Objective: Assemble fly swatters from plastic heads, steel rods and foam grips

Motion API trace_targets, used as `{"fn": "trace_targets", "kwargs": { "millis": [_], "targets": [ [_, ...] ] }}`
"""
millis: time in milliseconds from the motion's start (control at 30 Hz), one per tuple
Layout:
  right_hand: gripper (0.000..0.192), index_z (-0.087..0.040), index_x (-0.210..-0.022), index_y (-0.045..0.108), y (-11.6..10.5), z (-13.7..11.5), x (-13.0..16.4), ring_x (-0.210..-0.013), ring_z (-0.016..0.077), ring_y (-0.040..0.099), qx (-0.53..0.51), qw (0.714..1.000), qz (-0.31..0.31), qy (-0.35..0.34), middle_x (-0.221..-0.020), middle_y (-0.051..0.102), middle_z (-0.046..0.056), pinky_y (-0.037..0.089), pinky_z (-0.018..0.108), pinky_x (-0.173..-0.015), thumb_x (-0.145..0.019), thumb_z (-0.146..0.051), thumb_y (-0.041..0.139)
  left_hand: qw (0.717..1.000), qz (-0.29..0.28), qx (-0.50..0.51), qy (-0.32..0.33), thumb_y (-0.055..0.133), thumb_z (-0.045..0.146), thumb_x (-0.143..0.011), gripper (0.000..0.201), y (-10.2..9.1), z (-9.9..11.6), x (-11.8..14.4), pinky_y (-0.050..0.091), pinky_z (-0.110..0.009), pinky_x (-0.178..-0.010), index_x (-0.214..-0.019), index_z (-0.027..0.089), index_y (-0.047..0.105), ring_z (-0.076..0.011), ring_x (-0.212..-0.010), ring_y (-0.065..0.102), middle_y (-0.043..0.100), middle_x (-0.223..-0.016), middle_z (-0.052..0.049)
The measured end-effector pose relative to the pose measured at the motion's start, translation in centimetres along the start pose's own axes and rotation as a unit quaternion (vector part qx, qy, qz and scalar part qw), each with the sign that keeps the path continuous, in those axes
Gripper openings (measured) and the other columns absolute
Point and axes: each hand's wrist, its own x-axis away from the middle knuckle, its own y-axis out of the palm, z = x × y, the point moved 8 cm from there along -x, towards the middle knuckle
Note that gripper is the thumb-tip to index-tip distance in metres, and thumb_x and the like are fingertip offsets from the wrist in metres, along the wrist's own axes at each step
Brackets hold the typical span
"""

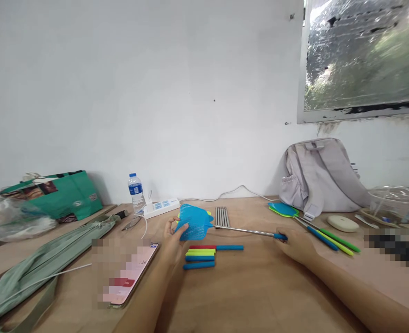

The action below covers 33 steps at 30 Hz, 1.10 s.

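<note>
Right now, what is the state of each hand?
Left hand: closed on the blue swatter head.
Right hand: closed on the swatter's blue grip.

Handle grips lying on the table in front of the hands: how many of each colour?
Loose handle grips, stacked between the left hand and right hand:
Red: 1
Yellow-green: 2
Blue: 3, counting the one lying to the right of the stack
Total: 6
</note>
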Motion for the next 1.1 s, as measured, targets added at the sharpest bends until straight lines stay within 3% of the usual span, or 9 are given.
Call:
{"fn": "trace_targets", "kwargs": {
  "millis": [133, 267, 400, 667, 800, 933, 1100],
  "targets": [
    [0.016, -0.02, -0.058, 0.047, -1.5, 1.0, -0.1, -0.057, 0.0142, 0.05, 0.026, 0.997, 0.025, -0.065, -0.058, 0.056, -0.001, 0.026, 0.024, -0.052, -0.071, -0.029, 0.045, 0.991, -0.061, -0.088, -0.085, 0.073, 0.016, -0.053, 0.048, 0.4, -0.7, 0.3, 0.052, -0.032, -0.061, -0.094, 0.022, 0.047, -0.0168, -0.067, 0.063, 0.064, -0.075, 0.002],
    [0.015, -0.02, -0.07, 0.052, -2.3, 0.3, 0.2, -0.059, 0.0137, 0.052, -0.016, 0.991, -0.01, -0.135, -0.063, 0.058, -0.001, 0.032, 0.024, -0.055, -0.075, -0.033, 0.044, 0.949, -0.13, -0.227, -0.177, 0.076, 0.024, -0.049, 0.047, 0.9, -1.4, 1.3, 0.051, -0.039, -0.072, -0.091, 0.016, 0.055, -0.0232, -0.078, 0.063, 0.067, -0.085, -0.006],
    [0.025, -0.022, -0.082, 0.055, -3.4, 0.0, 0.1, -0.068, 0.0148, 0.055, -0.065, 0.987, -0.008, -0.147, -0.076, 0.062, 0.002, 0.038, 0.025, -0.061, -0.081, -0.04, 0.038, 0.93, -0.166, -0.298, -0.139, 0.075, 0.033, -0.048, 0.044, 1.3, 0.0, 1.5, 0.049, -0.041, -0.076, -0.086, 0.016, 0.06, -0.0255, -0.085, 0.061, 0.067, -0.088, -0.007],
    [0.029, -0.021, -0.079, 0.058, -2.6, -0.9, -0.1, -0.07, 0.0144, 0.056, -0.113, 0.971, -0.084, -0.192, -0.077, 0.064, 0.001, 0.042, 0.025, -0.063, -0.084, -0.04, 0.037, 0.912, -0.174, -0.361, -0.083, 0.073, 0.036, -0.052, 0.047, 2.0, 1.1, 1.6, 0.051, -0.038, -0.074, -0.093, 0.016, 0.061, -0.0251, -0.084, 0.062, 0.067, -0.09, -0.006],
    [0.031, -0.023, -0.088, 0.06, -3.6, -1.1, 0.2, -0.077, 0.0165, 0.059, -0.047, 0.976, 0.004, -0.211, -0.087, 0.066, 0.004, 0.044, 0.026, -0.064, -0.085, -0.04, 0.035, 0.921, -0.167, -0.341, -0.09, 0.073, 0.035, -0.053, 0.044, 1.4, 0.9, 1.2, 0.051, -0.037, -0.074, -0.092, 0.015, 0.061, -0.0251, -0.084, 0.062, 0.067, -0.091, -0.007],
    [0.027, -0.024, -0.092, 0.059, -5.2, -1.6, 0.9, -0.074, 0.0158, 0.061, 0.028, 0.962, 0.11, -0.248, -0.086, 0.067, 0.003, 0.043, 0.025, -0.059, -0.085, -0.039, 0.037, 0.937, -0.154, -0.29, -0.117, 0.074, 0.033, -0.052, 0.045, 0.7, 0.4, 1.0, 0.052, -0.036, -0.071, -0.091, 0.017, 0.061, -0.025, -0.083, 0.062, 0.067, -0.091, -0.007],
    [0.027, -0.024, -0.092, 0.06, -5.8, -2.0, 1.3, -0.073, 0.0141, 0.062, 0.047, 0.951, 0.141, -0.272, -0.086, 0.067, 0.003, 0.043, 0.023, -0.06, -0.086, -0.036, 0.036, 0.944, -0.151, -0.267, -0.125, 0.075, 0.032, -0.05, 0.044, 0.6, 0.4, 1.3, 0.052, -0.035, -0.069, -0.089, 0.016, 0.061, -0.0251, -0.082, 0.062, 0.068, -0.089, -0.007]
  ]
}}
